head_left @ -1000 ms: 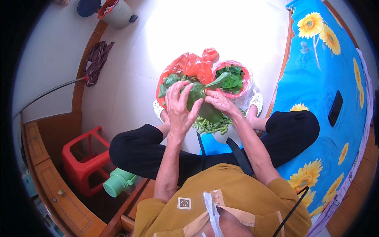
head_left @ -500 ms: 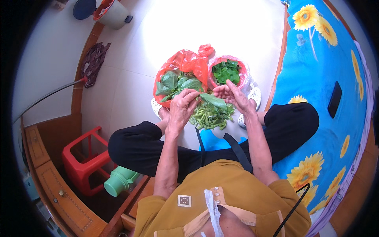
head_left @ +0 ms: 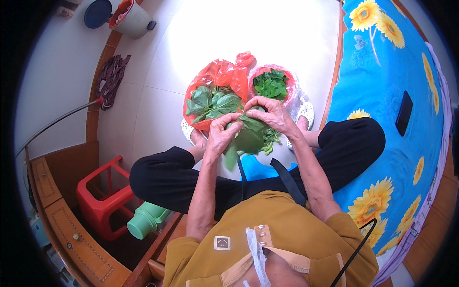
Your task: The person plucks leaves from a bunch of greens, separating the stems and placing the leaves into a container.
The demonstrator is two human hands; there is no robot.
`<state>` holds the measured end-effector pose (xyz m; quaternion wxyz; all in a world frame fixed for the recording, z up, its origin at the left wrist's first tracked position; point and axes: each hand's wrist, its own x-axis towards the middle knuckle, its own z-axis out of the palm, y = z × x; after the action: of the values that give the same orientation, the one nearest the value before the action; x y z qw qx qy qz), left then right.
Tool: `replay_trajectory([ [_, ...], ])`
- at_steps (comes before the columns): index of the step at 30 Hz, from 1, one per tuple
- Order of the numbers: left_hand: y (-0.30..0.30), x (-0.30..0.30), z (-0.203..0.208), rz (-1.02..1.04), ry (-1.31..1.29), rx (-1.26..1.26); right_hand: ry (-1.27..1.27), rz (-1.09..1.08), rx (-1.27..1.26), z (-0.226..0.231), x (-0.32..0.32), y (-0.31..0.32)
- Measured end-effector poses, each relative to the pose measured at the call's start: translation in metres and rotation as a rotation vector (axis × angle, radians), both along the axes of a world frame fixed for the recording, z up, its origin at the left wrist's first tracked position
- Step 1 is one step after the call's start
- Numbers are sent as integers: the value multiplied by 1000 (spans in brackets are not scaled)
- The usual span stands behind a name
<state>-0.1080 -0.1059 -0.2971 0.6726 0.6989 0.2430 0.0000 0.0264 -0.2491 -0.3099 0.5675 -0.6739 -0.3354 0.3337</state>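
Note:
My left hand (head_left: 222,132) pinches a leafy green sprig (head_left: 249,139) from its left side. On the sprig's upper right, my right hand (head_left: 271,115) has its thumb and fingers closed on a leaf. Large leaves hang below my hands, smeared by motion. Under them a pile of small cut greens (head_left: 270,138) lies on the floor, partly hidden. Beyond my left hand stands an open red plastic bag (head_left: 195,85) with big leaves (head_left: 224,103) inside. A pink-rimmed container in clear plastic (head_left: 292,91), holding loose green leaves (head_left: 270,85), is just beyond my right hand.
A blue object (head_left: 258,170) shows between my legs. At left are a red stool (head_left: 88,203), a green jug-like container (head_left: 143,222) and wooden drawers (head_left: 71,234). A bin (head_left: 133,21) stands far left. A black phone (head_left: 404,114) lies on the blue sunflower cloth (head_left: 377,103) at right.
My right hand has come left and closed on the greens, from fingers held loosely apart. The greens have swung down between my hands, which are now closer together. The view has shifted slightly.

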Motion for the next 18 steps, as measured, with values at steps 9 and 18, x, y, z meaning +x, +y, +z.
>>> replay_trajectory([
  [9, 2, 4, -14, -42, -31, 61, 247, 83, -130, -7, -4, 0],
  [18, -6, 7, -17, 0, 22, 324, -323, -5, -119, -9, -19, 5],
])
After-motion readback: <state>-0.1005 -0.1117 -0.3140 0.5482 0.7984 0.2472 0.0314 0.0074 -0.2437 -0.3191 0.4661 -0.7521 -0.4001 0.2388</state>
